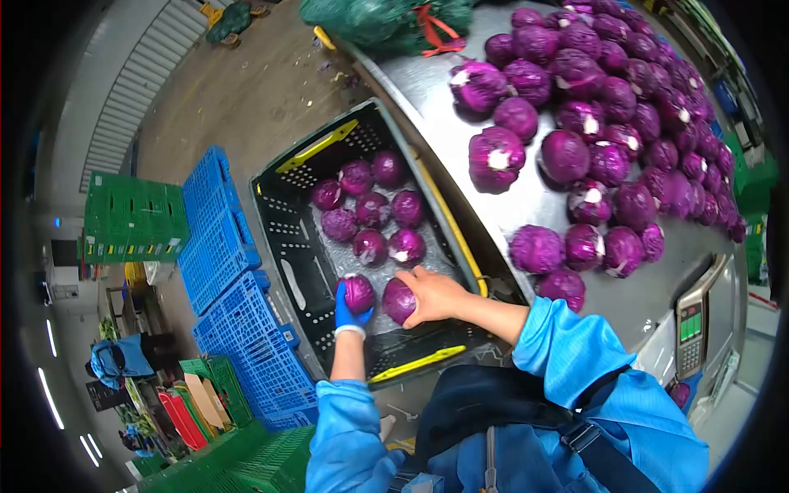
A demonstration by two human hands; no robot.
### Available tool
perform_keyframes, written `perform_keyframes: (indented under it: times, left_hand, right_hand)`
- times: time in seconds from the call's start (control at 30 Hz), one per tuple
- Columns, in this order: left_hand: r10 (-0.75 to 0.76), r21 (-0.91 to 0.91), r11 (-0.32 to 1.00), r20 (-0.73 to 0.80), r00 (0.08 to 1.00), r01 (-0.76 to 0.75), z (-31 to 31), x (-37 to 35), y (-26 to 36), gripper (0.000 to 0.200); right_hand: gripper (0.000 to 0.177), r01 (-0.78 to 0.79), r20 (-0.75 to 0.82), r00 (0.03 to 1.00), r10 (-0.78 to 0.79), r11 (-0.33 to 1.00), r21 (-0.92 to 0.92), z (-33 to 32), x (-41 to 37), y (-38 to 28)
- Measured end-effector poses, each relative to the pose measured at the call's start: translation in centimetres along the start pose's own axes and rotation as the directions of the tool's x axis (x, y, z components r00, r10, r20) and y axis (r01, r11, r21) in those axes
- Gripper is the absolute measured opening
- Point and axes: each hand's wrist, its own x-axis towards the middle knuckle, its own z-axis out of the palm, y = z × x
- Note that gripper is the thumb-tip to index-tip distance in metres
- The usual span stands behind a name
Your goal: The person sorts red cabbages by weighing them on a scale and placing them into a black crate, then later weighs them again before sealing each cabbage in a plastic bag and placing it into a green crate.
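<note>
Both my hands reach down into a black plastic crate (283, 197) with yellow handles and a clear plastic liner on its floor. In my blue-gloved left hand (346, 319) is a red cabbage (359, 292), gripped from the near left side. My bare right hand (434, 294) wraps round another red cabbage (397, 302) from the right. A small gap separates these two cabbages. Farther in, several red cabbages (372, 209) lie in a loose cluster on the liner.
On the steel table (493, 218) at right, many red cabbages (567, 156) are heaped beside a scale with a keypad (690, 329). A green net sack (378, 25) lies at its far end. Blue pallets (246, 345) and stacked green crates (136, 218) stand left. A person (123, 359) is farther off.
</note>
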Motion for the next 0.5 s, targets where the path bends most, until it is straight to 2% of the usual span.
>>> perform_keyframes:
  times: [0.03, 0.1, 0.17, 0.23, 0.27, 0.37, 0.4, 0.5]
  left_hand:
    - [0.097, 0.039, 0.995, -0.084, 0.992, -0.094, 0.7, 0.9, 0.4, 0.073]
    - [0.268, 0.131, 0.961, -0.234, 0.935, -0.243, 2.4, 2.3, 1.5, 0.083]
    - [0.391, 0.164, 0.92, -0.291, 0.873, -0.357, 3.9, 3.9, 2.4, 0.085]
    - [0.431, 0.113, 0.902, -0.249, 0.867, -0.416, 3.7, 6.7, 2.5, 0.09]
    - [0.43, 0.034, 0.902, -0.172, 0.886, -0.431, 3.2, 8.0, 2.5, 0.095]
    - [0.368, 0.116, 0.929, -0.24, 0.898, -0.35, 3.0, 7.6, 1.9, 0.1]
    - [0.353, 0.277, 0.916, -0.216, 0.91, -0.29, 2.1, 7.6, 1.6, 0.1]
    - [0.078, 0.311, 0.95, -0.186, 0.98, -0.017, -0.8, 9.1, 1.6, 0.099]
  right_hand:
    - [0.101, -0.014, 0.018, 1.0, 0.016, 0.993, -0.114, 1.0, 1.9, 0.2]
    - [0.099, -0.025, 0.006, 1.0, 0.026, 0.977, -0.211, 1.7, 4.0, 0.6]
    - [0.098, -0.022, 0.033, 0.999, 0.031, 0.963, -0.269, 1.9, 5.2, 0.6]
    - [0.096, -0.016, 0.059, 0.998, 0.039, 0.939, -0.343, 2.1, 5.7, 0.6]
    - [0.096, -0.009, 0.069, 0.997, 0.038, 0.926, -0.379, 2.0, 5.8, 0.7]
    - [0.095, 0.007, 0.152, 0.986, 0.069, 0.893, -0.45, 1.7, 5.7, 1.3]
    - [0.097, -0.013, 0.169, 0.98, 0.1, 0.893, -0.45, 1.4, 5.9, 1.2]
    - [0.101, -0.06, 0.092, 0.991, 0.1, 0.931, -0.36, 0.5, 7.7, 1.5]
